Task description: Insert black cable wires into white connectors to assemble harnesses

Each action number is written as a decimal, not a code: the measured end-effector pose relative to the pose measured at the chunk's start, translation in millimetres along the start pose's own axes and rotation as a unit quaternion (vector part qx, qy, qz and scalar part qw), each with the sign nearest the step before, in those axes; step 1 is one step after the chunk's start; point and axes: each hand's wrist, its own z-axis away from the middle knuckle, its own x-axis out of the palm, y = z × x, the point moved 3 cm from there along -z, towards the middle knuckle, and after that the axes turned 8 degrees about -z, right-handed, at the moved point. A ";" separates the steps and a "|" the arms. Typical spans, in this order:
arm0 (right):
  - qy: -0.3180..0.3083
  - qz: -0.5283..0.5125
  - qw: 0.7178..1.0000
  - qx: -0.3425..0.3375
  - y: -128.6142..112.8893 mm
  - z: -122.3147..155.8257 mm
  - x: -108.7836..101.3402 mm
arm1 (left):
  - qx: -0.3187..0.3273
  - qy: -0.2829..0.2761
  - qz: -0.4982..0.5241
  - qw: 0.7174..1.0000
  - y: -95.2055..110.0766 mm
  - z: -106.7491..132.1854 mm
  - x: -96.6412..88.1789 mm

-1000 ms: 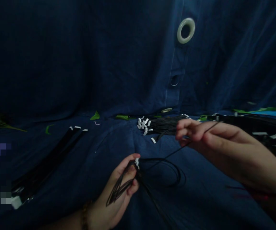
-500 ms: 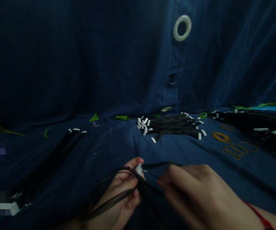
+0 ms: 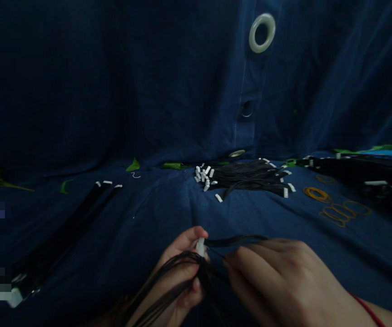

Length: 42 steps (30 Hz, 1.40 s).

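Over blue cloth (image 3: 161,209), left fingers (image 3: 189,235) grip a white connector (image 3: 200,246), right fingers (image 3: 241,259) a wire (image 3: 218,254)

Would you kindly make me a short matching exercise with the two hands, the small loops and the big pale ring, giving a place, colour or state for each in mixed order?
Column one
1. Left hand
2. Right hand
3. Small loops
4. Pale ring

Column two
A. With a red band at its wrist
B. High up on the hanging cloth
C. Gripping a white connector
D. Orange-yellow, lying to the right of the middle bundle of black wires

Right pairs: 1-C, 2-A, 3-D, 4-B
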 end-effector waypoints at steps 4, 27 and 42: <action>0.002 0.009 1.000 0.004 -3.2 2.8 -3.4 | 0.041 0.001 -0.041 0.998 1.8 0.6 4.0; -0.028 0.074 0.996 -0.033 -8.0 7.9 0.0 | 0.012 0.026 -0.070 0.997 1.2 -0.9 3.8; -0.030 0.069 0.997 -0.010 -7.6 6.4 2.3 | 0.019 -0.007 -0.142 0.990 0.6 -2.2 6.0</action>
